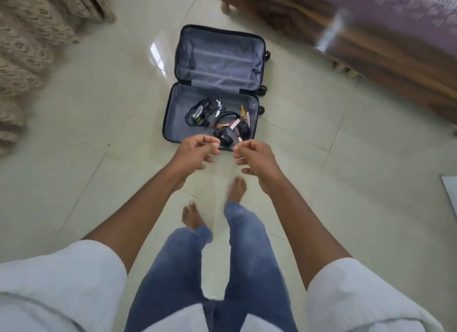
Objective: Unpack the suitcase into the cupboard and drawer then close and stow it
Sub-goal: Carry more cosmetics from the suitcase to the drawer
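A pale tiled floor fills most of the frame. Along the upper right runs a wooden bed with a purple patterned cover; at the upper left hangs a beige patterned curtain, its hem reaching the floor.

The suitcase lies wide open on the floor in the upper centre of the frame, both halves flat, wheels on the right side. The upper half shows only grey lining. The lower half holds a loose group of small things: a black charger with its cable towards the left, black headphones in the middle, and a few small slim items to the right, too blurred to name.

The person stands in blue jeans and a white short-sleeved top, barefoot, in the lower half of the frame.

Both arms reach forward, and the hands sit side by side just below the suitcase's lower edge, overlapping it in the picture. The left hand has its fingers loosely curled, thumb near the fingertips, and holds nothing that can be seen. The right hand is curled the same loose way and also holds nothing. The two hands are close together but not touching each other.
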